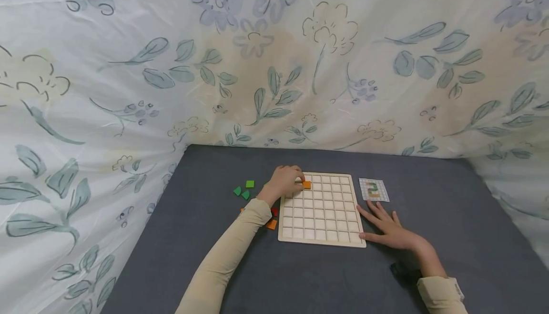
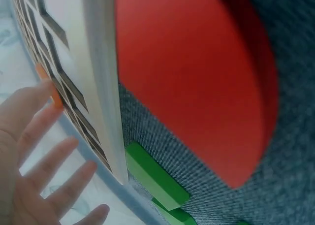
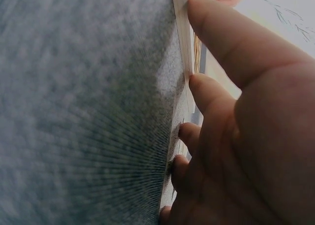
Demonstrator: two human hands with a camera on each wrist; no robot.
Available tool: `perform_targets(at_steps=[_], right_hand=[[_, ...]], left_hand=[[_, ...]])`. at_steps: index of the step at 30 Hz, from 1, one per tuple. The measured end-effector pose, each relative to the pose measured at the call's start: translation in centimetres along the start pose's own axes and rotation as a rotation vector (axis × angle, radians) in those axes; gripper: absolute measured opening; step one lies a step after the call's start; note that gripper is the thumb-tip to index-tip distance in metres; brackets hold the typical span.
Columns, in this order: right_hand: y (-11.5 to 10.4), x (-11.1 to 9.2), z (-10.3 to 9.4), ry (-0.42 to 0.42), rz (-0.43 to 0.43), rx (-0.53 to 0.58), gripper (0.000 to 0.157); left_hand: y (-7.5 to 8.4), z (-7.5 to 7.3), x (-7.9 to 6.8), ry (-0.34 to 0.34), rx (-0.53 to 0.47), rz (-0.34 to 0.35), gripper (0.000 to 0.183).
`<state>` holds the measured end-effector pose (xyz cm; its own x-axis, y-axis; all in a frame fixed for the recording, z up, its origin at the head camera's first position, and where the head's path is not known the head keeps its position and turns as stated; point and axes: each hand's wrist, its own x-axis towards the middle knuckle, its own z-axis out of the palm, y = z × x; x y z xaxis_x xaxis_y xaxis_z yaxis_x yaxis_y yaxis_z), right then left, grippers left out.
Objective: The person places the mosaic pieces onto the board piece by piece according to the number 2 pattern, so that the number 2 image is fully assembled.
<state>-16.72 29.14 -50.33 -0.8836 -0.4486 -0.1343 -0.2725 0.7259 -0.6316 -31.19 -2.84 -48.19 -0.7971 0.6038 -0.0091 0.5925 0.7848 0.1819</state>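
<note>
A wooden grid board (image 1: 326, 214) lies on the dark cloth. Over its far left part, my left hand (image 1: 283, 180) pinches an orange square tile (image 1: 307, 185) between thumb and index finger. In the left wrist view the other fingers of that hand (image 2: 44, 185) are spread, and the orange tile (image 2: 56, 98) is at the grid. Whether the tile sits fully in a cell cannot be made out. My right hand (image 1: 392, 230) lies at the board's right side with fingers spread. In the right wrist view its thumb and index fingertips touch the board's edge (image 3: 183, 33).
Left of the board lie a light green square (image 1: 250, 184), darker green pieces (image 1: 246, 194), an orange tile (image 1: 271, 225) and a red rounded piece (image 2: 192, 77), partly behind the left forearm in the head view. A printed pattern card (image 1: 374, 190) is at the right. Floral fabric (image 1: 274, 66) hangs behind.
</note>
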Motion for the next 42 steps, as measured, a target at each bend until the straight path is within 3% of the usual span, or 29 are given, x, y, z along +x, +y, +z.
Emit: perform_targets(at_steps=[8,21,42], right_hand=[[1.0,-0.1,0.4,-0.001,0.014,0.006,0.077],[0.1,-0.3,0.0,0.011,0.006,-0.03,0.077],[0.3,0.0,0.2,0.03,-0.007,-0.048,0.076]], left_hand=[[0.6,0.2,-0.1,0.001,-0.005,0.008,0.024],[0.7,0.4,0.3,-0.006,0.012,0.014,0.024],[1.4,-0.8,-0.1,-0.006,0.057,0.005,0.019]])
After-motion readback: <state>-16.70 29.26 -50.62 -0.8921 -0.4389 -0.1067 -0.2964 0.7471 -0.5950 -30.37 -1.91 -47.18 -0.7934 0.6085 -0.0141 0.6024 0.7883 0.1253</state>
